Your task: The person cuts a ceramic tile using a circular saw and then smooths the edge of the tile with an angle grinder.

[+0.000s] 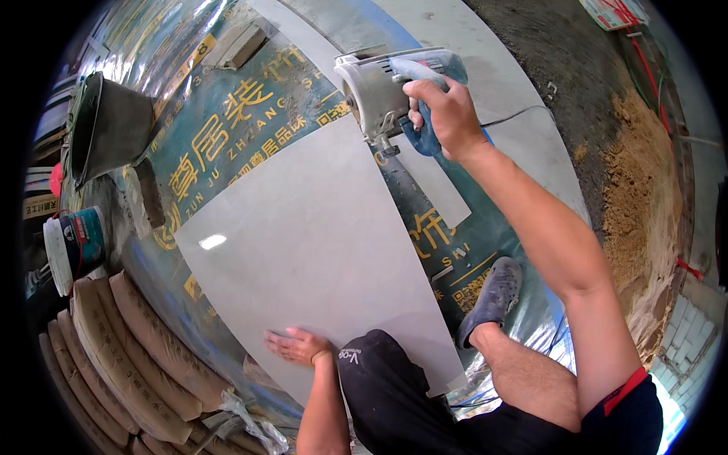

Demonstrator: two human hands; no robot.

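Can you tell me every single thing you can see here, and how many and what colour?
Big tile: one, pale grey, in the middle
Power saw: one, grey and blue, at the big tile's far end
Narrow strip: one, pale grey, right of the big tile
Floor sheet: one, green with yellow printing, underneath
Tub: one, dark grey, upper left
Bucket: one, teal and white, left
Sacks: at least five, brown, lower left
Sand: one heap, tan, right
Small things far off: too unclear to count
Shoe: one, grey, on the person's foot
Left hand: one, bare, on the big tile
Right hand: one, bare, gripping the saw
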